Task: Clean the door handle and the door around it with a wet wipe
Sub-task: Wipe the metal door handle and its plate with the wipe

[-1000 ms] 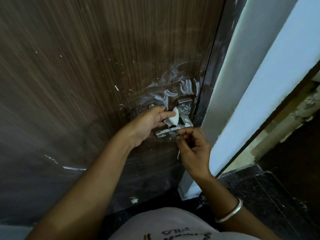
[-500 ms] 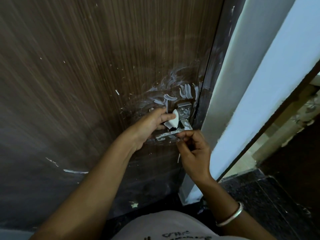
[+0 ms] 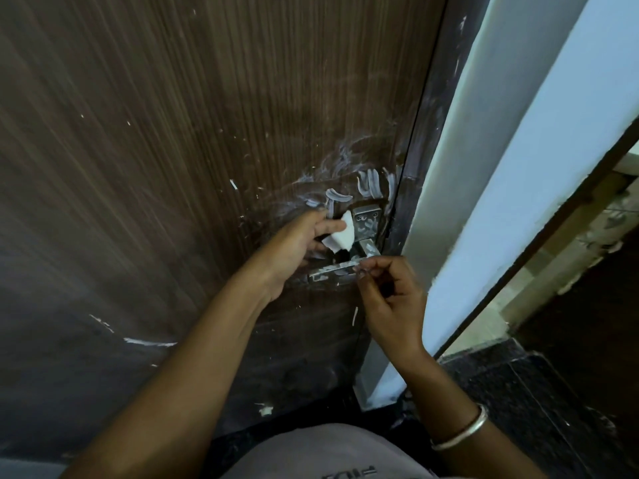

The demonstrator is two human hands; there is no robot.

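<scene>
A dark brown wood-grain door (image 3: 193,140) fills the left and centre. Its metal lever handle (image 3: 337,269) and square backplate (image 3: 366,221) sit near the door's right edge, with white smears on the wood above and left of them. My left hand (image 3: 297,247) pinches a small folded white wet wipe (image 3: 340,236) and holds it against the door just left of the backplate. My right hand (image 3: 390,292) grips the lever's near end between thumb and curled fingers.
A dark door frame (image 3: 425,160) and a pale blue wall (image 3: 539,174) stand right of the door. Dark speckled stone floor (image 3: 539,392) lies at lower right. White paint flecks mark the door's lower left. A metal bangle (image 3: 460,433) circles my right wrist.
My left hand and the wipe have shifted slightly up and left beside the backplate. My right hand has stayed on the lever.
</scene>
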